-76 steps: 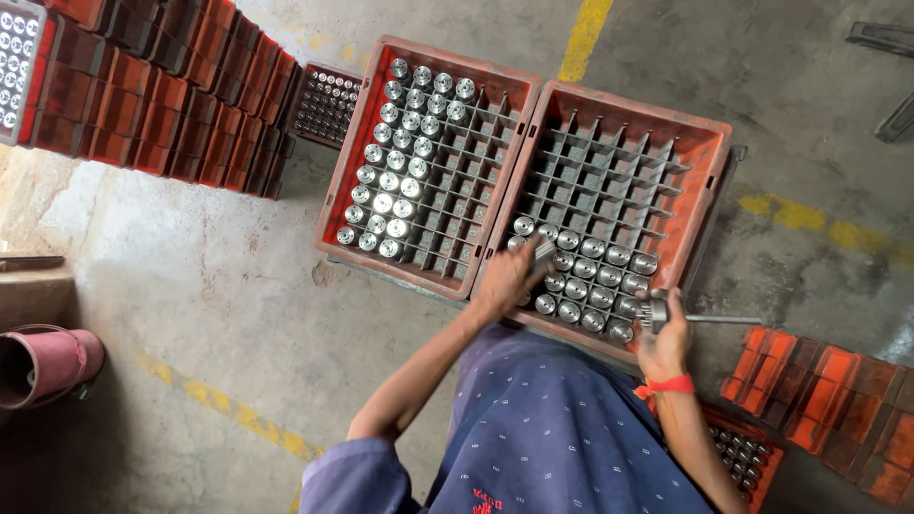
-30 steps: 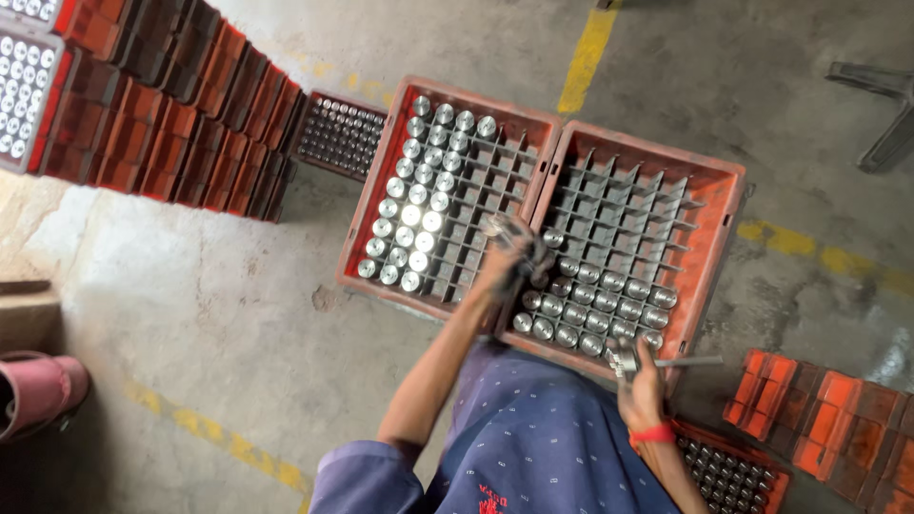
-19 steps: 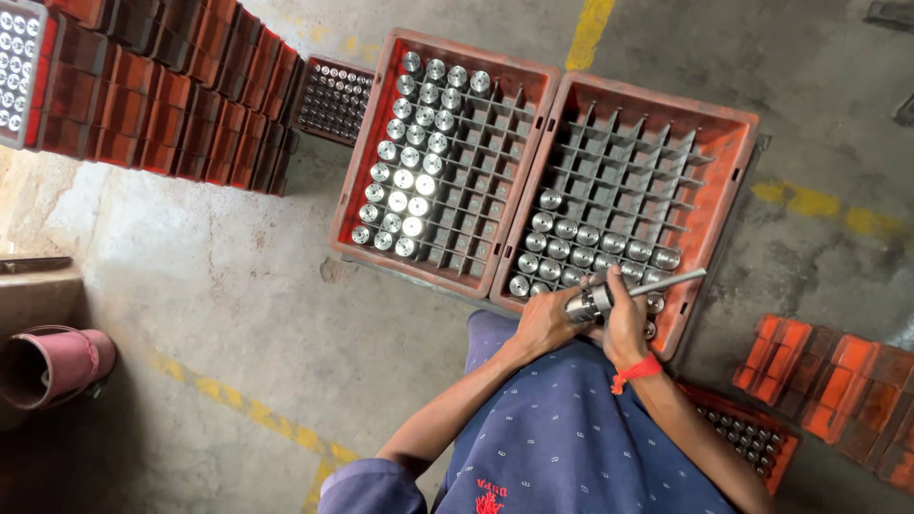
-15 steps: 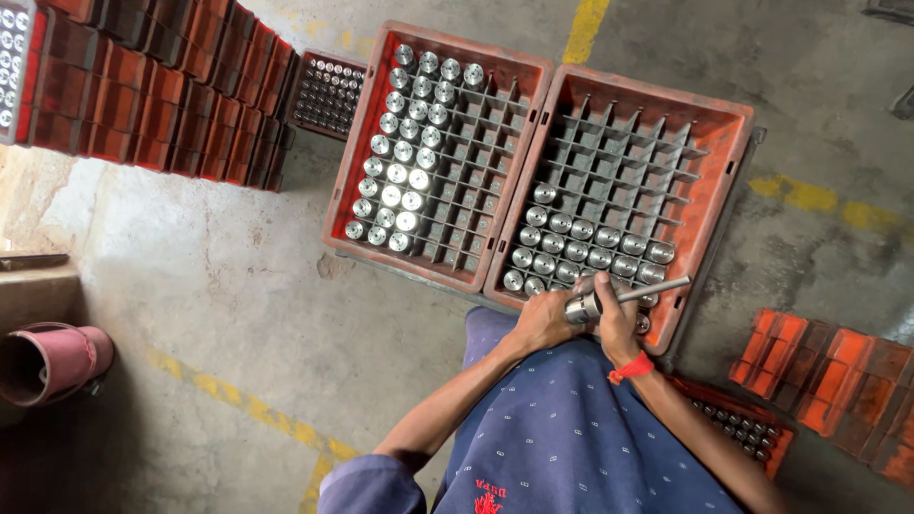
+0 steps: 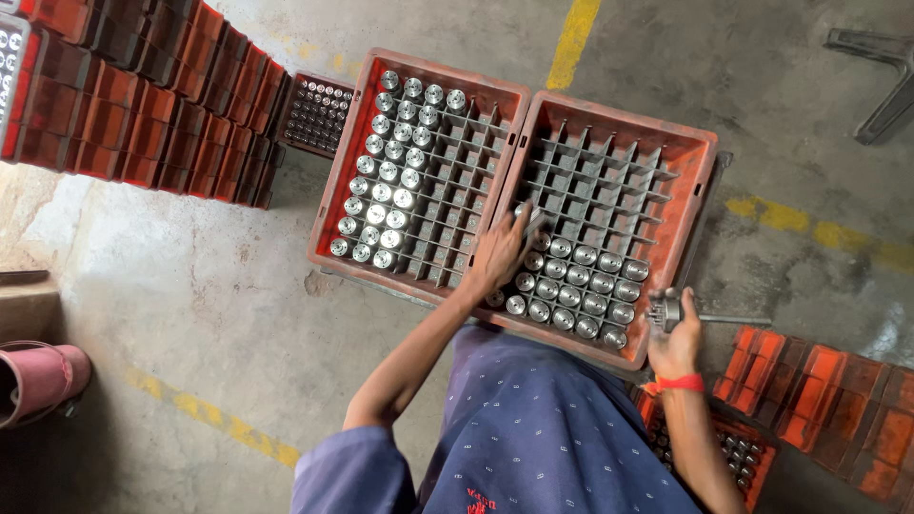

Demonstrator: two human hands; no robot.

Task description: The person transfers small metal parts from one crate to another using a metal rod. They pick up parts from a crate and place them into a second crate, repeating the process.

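Two red divided crates lie side by side on the floor. The left crate (image 5: 328,190) has several shiny metal cylinders (image 5: 381,195) standing in its left columns. The right crate (image 5: 700,219) has cylinders (image 5: 571,286) in its near rows only. My left hand (image 5: 497,255) reaches over the wall between the crates, fingers closed on a metal cylinder (image 5: 530,219) above the right crate's near left cells. Beside that crate's near right corner, my right hand (image 5: 674,341) grips a metal tool (image 5: 671,309) with a thin rod pointing right.
Stacked red crates (image 5: 143,124) line the upper left, with a small crate of parts (image 5: 319,112) next to them. More red crates (image 5: 838,409) sit at the lower right. A pink bucket (image 5: 38,381) lies at the left edge. A metal stand leg (image 5: 876,57) is at the top right.
Both hands were together at the tool by the right crate's near edge. Now my left hand has moved up to the crate divider, and my right hand has drawn right with the tool.
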